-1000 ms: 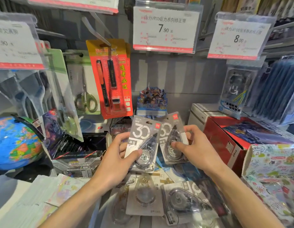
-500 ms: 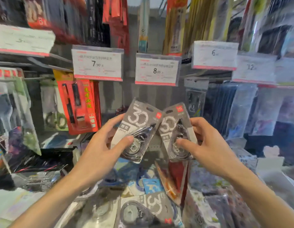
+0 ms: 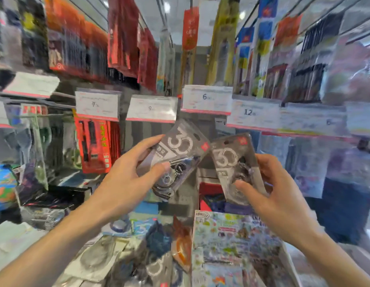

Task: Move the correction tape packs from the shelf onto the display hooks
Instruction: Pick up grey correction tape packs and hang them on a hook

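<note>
Grey packs: two correction tape packs held up at mid-frame, below the price tags [image 3: 152, 108].
Left hand [image 3: 126, 179]: grip closed on the left pack [image 3: 175, 158], thumb on its blister; pack tilted, top leaning toward upper right.
Right hand [image 3: 283, 195]: grip closed on the right pack [image 3: 236, 166], nearly upright, hang hole at top.
Key relation: hang holes point up toward the tag row; hooks themselves too blurred to pick out.
Shelf stock: more packs [image 3: 97, 259] lie at lower centre.

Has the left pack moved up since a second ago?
Yes. The left pack has risen from low over the shelf pile to just under the price tags, gripped by the left hand.
</note>
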A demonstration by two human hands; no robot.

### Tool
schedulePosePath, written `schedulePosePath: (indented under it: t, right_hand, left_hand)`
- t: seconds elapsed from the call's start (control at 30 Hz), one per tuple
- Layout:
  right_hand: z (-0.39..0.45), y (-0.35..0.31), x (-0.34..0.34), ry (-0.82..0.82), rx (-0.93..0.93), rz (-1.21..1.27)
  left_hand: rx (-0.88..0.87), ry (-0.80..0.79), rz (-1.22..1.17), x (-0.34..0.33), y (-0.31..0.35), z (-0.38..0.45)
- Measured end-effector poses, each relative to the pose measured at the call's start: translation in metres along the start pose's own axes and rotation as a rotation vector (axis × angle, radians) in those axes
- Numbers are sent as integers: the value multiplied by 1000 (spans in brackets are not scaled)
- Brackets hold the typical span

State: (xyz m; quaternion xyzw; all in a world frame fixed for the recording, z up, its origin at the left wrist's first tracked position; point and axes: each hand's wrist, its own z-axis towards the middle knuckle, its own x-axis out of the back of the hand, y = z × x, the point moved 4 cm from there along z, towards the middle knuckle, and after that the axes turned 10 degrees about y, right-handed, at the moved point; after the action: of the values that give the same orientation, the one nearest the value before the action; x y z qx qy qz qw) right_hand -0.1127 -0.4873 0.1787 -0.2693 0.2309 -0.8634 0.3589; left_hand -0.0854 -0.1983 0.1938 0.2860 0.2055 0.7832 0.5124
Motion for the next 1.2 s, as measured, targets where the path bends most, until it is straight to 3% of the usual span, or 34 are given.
schedulePosePath:
  t: [0.47, 0.8, 1.2]
  right_hand:
    - [-2, -21, 13, -7, 168, 17]
    - [8, -14, 7, -5, 71, 142]
    - [19, -18, -63, -64, 6, 290]
  left_hand:
    - [-61, -8, 65, 24, 25, 12]
    - [-116, 45, -74, 35, 36, 26]
    - [-167, 90, -97, 45, 43, 45]
